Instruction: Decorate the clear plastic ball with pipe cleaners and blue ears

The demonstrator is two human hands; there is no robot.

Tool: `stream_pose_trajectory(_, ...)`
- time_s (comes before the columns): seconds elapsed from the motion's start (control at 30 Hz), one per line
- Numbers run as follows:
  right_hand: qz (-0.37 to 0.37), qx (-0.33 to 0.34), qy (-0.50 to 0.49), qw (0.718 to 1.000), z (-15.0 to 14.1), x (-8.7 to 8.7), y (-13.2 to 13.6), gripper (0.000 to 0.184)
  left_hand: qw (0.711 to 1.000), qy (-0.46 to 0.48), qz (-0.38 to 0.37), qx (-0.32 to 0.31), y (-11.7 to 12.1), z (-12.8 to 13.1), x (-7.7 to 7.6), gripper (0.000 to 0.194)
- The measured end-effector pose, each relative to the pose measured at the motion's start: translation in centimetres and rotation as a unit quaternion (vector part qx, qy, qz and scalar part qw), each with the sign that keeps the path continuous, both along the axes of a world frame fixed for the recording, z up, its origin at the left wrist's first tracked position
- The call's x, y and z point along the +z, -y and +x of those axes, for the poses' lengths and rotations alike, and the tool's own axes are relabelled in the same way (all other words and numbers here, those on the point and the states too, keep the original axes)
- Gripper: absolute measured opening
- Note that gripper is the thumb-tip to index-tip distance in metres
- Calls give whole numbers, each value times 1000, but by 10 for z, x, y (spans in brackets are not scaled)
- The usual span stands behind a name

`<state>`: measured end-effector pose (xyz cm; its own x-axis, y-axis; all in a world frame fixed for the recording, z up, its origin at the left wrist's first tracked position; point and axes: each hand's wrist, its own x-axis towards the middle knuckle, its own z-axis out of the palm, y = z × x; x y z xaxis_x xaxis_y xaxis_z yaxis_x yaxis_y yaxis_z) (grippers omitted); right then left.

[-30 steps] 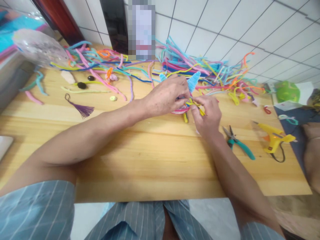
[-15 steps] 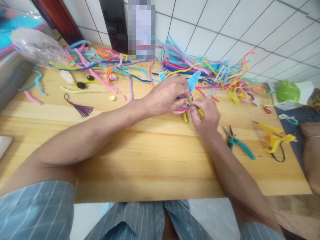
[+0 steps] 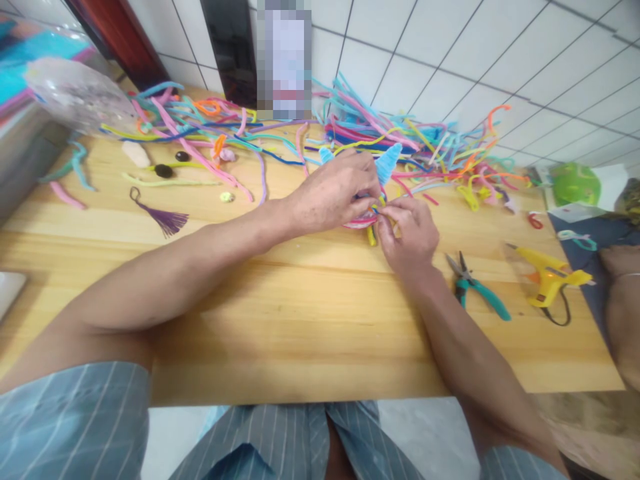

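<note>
My left hand (image 3: 334,192) is closed over a small pipe-cleaner figure (image 3: 387,162) with light blue pointed parts and a pink coiled base, holding it down on the wooden table (image 3: 300,313). My right hand (image 3: 407,235) is closed too, its fingertips pinching a yellow pipe cleaner (image 3: 371,233) against the figure's front. Both hands touch at the figure, and most of it is hidden under my fingers.
Loose pipe cleaners (image 3: 240,130) in many colours lie across the back of the table. A purple tassel (image 3: 163,217) lies at left. Teal-handled pliers (image 3: 477,287) and a yellow glue gun (image 3: 547,275) lie at right, near a green ball (image 3: 575,183). Another person's arm (image 3: 623,307) shows at far right.
My right hand has drawn in closer to the left hand, and the yellow pipe cleaner's loose end has been pulled tighter against the figure. The left hand has stayed put.
</note>
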<state>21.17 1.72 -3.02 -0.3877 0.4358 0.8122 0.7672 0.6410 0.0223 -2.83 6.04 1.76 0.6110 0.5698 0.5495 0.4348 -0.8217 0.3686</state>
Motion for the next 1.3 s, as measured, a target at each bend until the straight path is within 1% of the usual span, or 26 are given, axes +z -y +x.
stream_pose_trajectory(0.1, 12, -13, 5, 1000, 1, -1, -1, 8, 1000, 4, 2, -1, 0, 0, 0, 19)
stream_pose_trajectory(0.17, -4, -18, 7, 1000, 2, -1, -2, 9, 1000, 5, 3, -1, 0, 0, 0, 20)
stream_pose_trajectory(0.23, -28, -5, 3, 1000, 3, -1, -2, 9, 1000, 3, 3, -1, 0, 0, 0, 21)
stream_pose_trajectory(0.3, -37, 15, -4, 999, 4, 0, -1, 8, 1000, 1, 1, 0, 1, 0, 1, 20)
stream_pose_trajectory(0.63, -8, 52, 2, 999, 1, 3, 1, 23, 1000, 1, -2, -1, 2, 1, 5, 17)
stream_pose_trajectory(0.7, -9, 63, -3, 998, 1, 3, 1, 24, 1000, -1, -3, -3, 1, 0, 7, 21)
stream_pose_trajectory(0.83, -33, 64, -8, 997, 2, 0, 1, 23, 1000, -11, -10, -15, 1, -4, 12, 31)
stream_pose_trajectory(0.93, -43, 63, -22, 997, 2, -1, 1, 22, 1000, -8, -22, -18, 0, -6, 15, 33)
stream_pose_trajectory(1.1, -61, 62, -20, 996, 1, 0, 1, 21, 999, 5, -37, -20, -5, -5, 7, 27)
stream_pose_trajectory(1.2, -66, 44, -13, 997, 0, 1, 2, 18, 999, 13, -27, -27, -8, -4, 2, 25)
stream_pose_trajectory(1.3, -70, 29, -1, 997, 0, 0, 2, 19, 1000, 13, -16, -19, -7, -2, 2, 24)
